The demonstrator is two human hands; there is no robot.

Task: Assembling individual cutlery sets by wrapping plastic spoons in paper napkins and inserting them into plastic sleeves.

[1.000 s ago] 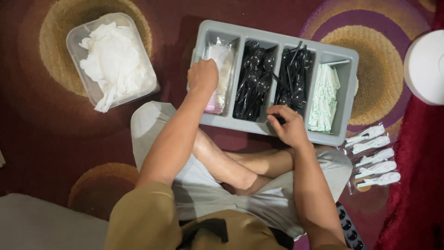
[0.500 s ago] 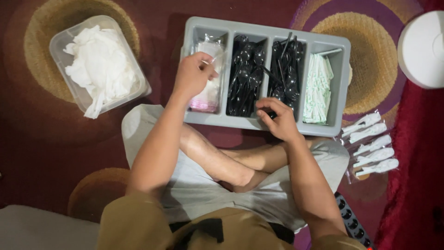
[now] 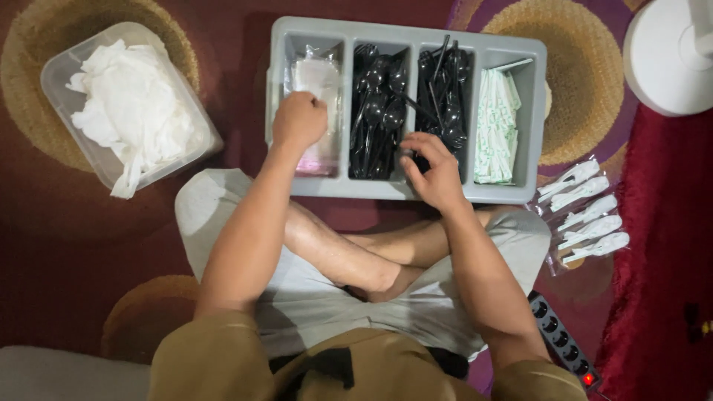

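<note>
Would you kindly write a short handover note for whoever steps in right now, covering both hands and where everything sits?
Left hand: closed in a loose fist over the clear packets in the leftmost compartment of the grey tray; whether it grips one cannot be told.
Right hand: fingers at the black cutlery, on the divider between the spoons and the forks.
Rightmost compartment: green-and-white sachets.
Left of the tray: a clear tub of white napkins.
Right of the tray: five bagged sets of white cutlery on the rug.

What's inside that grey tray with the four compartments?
The grey tray holds clear bags, black spoons, black forks and green-white packets. The left hand covers part of the bags.
</note>
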